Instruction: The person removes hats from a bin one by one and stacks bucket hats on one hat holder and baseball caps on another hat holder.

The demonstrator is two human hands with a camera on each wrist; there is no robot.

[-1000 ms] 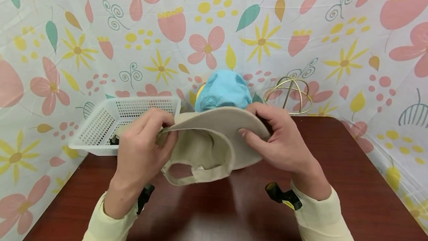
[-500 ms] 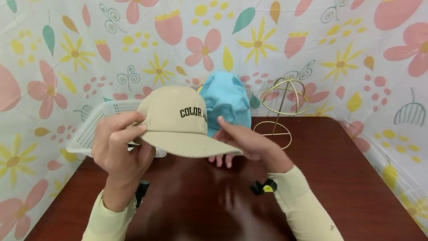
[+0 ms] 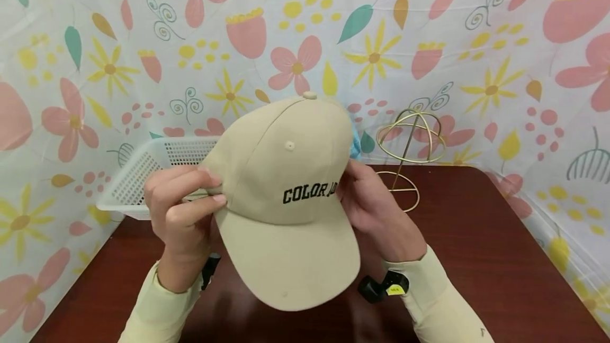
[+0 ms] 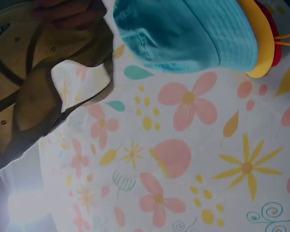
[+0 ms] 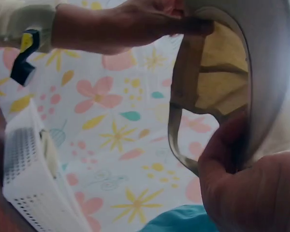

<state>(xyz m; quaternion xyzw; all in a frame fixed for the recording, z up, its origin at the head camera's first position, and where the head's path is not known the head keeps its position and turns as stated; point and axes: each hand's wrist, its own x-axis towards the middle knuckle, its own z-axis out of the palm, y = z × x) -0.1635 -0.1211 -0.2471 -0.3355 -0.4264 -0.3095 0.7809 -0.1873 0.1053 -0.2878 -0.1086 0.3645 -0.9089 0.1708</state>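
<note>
A beige baseball cap with dark lettering on its front is held up over the table, brim pointing down toward me. My left hand pinches its left edge near the brim between fingers and thumb. On the opposite side my right hand grips the cap's edge; most of those fingers are hidden behind it in the head view. From the right wrist, the cap's inside and rear strap opening show, with the right thumb curled in at the edge. Behind the cap, a light blue bucket hat is mostly covered in the head view.
A white perforated basket stands at the back left of the dark red-brown table. A gold wire hat stand is at the back right. Yellow and red hat edges show behind the blue hat. A floral cloth hangs behind.
The cap has turned from showing its inside and underbrim to showing its lettered front, tipped brim-down. My right hand let go of the brim, then took hold of the cap's right side.
</note>
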